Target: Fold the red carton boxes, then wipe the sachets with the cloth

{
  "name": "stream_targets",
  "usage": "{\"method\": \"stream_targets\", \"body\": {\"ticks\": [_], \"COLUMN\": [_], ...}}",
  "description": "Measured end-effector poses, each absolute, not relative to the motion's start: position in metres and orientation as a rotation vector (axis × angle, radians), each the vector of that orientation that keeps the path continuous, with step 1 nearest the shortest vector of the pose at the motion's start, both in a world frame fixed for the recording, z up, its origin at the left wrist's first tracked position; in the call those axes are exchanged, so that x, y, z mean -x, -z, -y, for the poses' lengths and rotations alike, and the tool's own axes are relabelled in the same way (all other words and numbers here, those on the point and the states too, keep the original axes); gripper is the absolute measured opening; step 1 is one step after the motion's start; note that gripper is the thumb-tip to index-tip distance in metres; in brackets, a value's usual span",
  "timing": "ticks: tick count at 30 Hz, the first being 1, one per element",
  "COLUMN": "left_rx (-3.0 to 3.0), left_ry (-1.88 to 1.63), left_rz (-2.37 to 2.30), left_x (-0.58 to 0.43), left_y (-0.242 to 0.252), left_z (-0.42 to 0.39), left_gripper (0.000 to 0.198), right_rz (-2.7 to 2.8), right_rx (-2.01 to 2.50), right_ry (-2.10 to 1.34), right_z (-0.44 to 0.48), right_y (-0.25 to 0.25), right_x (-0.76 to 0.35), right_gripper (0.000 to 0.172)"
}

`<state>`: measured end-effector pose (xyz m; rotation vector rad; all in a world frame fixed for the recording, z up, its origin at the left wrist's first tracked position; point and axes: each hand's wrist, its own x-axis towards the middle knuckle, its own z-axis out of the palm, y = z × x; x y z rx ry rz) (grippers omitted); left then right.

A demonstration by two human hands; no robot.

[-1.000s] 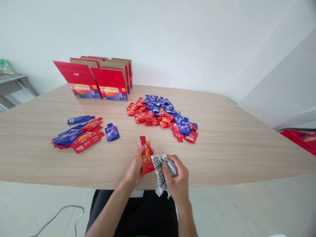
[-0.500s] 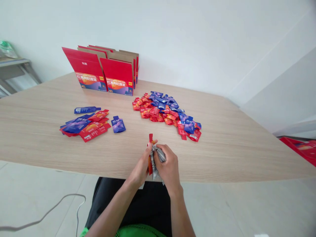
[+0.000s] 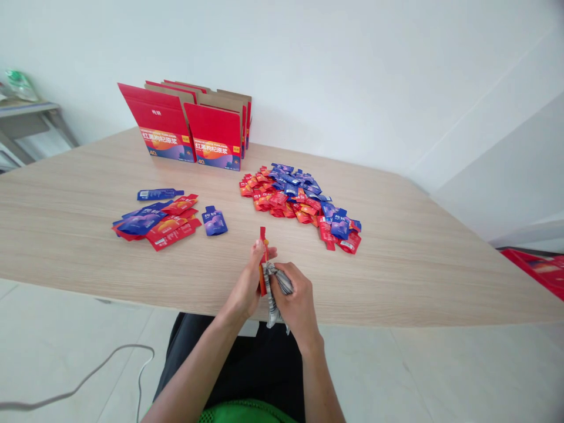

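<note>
Near the table's front edge, my left hand (image 3: 247,286) is closed on a red and orange pouch (image 3: 263,286), held upright with its narrow spout end up. My right hand (image 3: 296,295) grips a crumpled grey striped cloth (image 3: 272,302) right beside it, against or just off the pouch's right side. To the left lie a loose heap of red and blue pouches (image 3: 170,231), a single blue pouch (image 3: 214,222) and another blue one (image 3: 159,194) on its side. A bigger pile of red and blue pouches (image 3: 282,197) spreads ahead of my hands.
Several open red cartons (image 3: 217,132) stand at the back left against the wall. At the right edge, a red printed item (image 3: 535,270) sits beyond the table (image 3: 418,252). A cable (image 3: 112,352) runs over the floor at lower left.
My left hand has shifted slightly left and up with the pouch. The cloth in my right hand has slid down a little, opening a small gap from the pouch's upper part.
</note>
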<state>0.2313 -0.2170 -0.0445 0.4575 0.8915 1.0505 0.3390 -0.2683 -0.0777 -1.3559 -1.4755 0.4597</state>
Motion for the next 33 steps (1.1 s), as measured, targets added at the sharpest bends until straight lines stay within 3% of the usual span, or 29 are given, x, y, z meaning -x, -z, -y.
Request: {"method": "stream_targets", "body": {"ticks": [7,14,25,33], "left_rx": [-0.485,-0.569,-0.343,-0.371], "left_ry": [-1.023,-0.990,-1.151,-1.228], "left_rz": [-0.738,-0.707,-0.742,-0.712], "left_x": [-0.238,-0.245,-0.236,-0.220], "left_y": [0.049,0.063,0.057,0.061], "left_z": [0.231,0.248,0.206,0.191], "left_gripper": [0.066,0.049,0.036,0.047], "right_rz": [1.355,1.267,1.370,1.273], "right_rx": [1.340,1.403,1.327,1.338], "right_ry": [-0.455,-0.376,-0.724,-0.879], "right_z": [0.260,0.255,0.272,0.278], "right_y": [0.075,0.073,0.070,0.079], "right_x": [-0.340,-0.348,-0.349,-0.350], "right_gripper": [0.017,0.015,0.016,0.018]}}
